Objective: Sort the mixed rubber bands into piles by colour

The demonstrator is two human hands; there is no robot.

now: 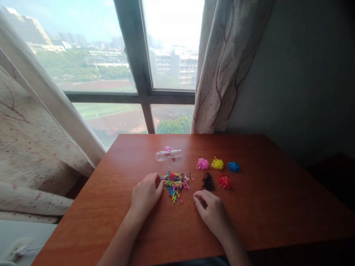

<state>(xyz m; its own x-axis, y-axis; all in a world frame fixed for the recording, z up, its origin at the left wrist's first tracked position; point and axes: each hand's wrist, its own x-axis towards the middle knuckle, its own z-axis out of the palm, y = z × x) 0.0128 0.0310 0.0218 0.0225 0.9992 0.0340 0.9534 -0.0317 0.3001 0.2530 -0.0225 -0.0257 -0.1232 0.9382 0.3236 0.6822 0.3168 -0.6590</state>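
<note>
Probably mid-sort by colour, with mixed pile [179, 181] beside curled left fingers [154, 176], right fingertips [198, 193] nearly together, can't tell if gripping, next needs single-piece pinching.

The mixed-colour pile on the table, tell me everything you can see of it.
The mixed-colour pile is a loose, low heap of small, thin looped pieces, plastic by their look, in yellow, pink, blue, red and dark tones. They lie jumbled at many angles on the brown table, with strays around the edges. The left hand's fingertips are at its left edge, apparently touching it; the right hand is apart from it. Single pieces are too small to make out fully.
</note>
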